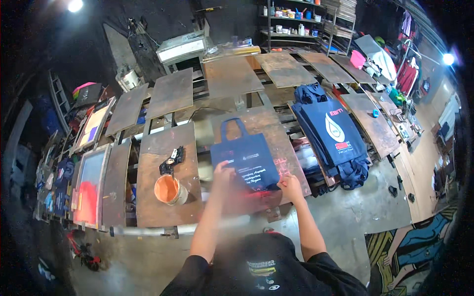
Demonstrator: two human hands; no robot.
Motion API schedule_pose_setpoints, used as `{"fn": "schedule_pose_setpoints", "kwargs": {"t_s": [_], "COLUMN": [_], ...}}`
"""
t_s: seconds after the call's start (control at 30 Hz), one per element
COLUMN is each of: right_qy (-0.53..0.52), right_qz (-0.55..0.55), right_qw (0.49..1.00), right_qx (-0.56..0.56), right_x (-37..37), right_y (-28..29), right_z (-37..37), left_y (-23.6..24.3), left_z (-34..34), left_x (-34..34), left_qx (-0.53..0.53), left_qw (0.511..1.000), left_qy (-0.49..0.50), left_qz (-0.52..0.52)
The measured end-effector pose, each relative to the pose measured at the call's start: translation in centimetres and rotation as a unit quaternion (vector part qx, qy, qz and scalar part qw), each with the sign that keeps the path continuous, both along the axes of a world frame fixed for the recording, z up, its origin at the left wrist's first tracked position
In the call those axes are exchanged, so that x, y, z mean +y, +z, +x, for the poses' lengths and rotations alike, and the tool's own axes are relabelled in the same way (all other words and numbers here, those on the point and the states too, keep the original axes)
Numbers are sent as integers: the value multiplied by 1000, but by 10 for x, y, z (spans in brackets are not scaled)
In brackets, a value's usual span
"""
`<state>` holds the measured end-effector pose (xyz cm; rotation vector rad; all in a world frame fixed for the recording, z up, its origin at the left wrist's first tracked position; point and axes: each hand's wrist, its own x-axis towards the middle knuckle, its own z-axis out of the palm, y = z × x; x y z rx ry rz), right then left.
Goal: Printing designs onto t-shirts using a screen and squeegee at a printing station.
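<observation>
A navy blue tote bag (244, 153) with white print lies on a brown board in front of me, its handle loop pointing away. My left hand (224, 172) is closed at the bag's near left corner, its fingers partly blurred. At the near right corner, my right hand (291, 187) pinches the fabric between thumb and fingers. Pink-red marks show on the board around the bag's right and near edges. To the right sits a pile of similar navy bags (333, 130), the top one printed with a white drop shape and red lettering.
An orange-stained bucket (170, 190) and a crumpled black item (172, 160) stand on the board at left. Farther left are framed screens (89, 187), one smeared red. More boards (232, 76) line the far side, with gaps between them. Shelves of containers (296, 22) stand behind.
</observation>
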<state>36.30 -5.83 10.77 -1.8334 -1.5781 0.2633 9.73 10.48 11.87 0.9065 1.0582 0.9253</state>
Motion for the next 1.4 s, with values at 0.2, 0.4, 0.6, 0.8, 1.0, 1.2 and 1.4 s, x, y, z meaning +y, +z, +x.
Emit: {"fn": "schedule_pose_setpoints", "kwargs": {"t_s": [0.2, 0.4, 0.6, 0.8, 1.0, 1.2, 1.4], "right_qy": [-17, -5, 29, 62, 72, 130, 157], "right_qz": [42, 90, 90, 134, 143, 129, 141], "right_qw": [999, 979, 962, 944, 925, 898, 893], "right_qx": [-6, 181, 255, 295, 345, 401, 397], "right_x": [21, 31, 35, 55, 72, 87, 80], "right_y": [9, 35, 76, 82, 94, 112, 140], "right_z": [17, 41, 49, 59, 51, 51, 36], "left_y": [23, 60, 92, 134, 155, 171, 179], "left_z": [6, 21, 24, 26, 16, 4, -17], "left_x": [25, 22, 19, 3, -38, -72, -96], "left_qx": [15, 38, 40, 33, 48, 149, 190], "left_qw": [995, 993, 988, 976, 952, 911, 877], "left_qy": [95, 109, 137, 160, 232, 289, 338], "left_qz": [-12, 19, 66, 143, 195, 252, 282]}}
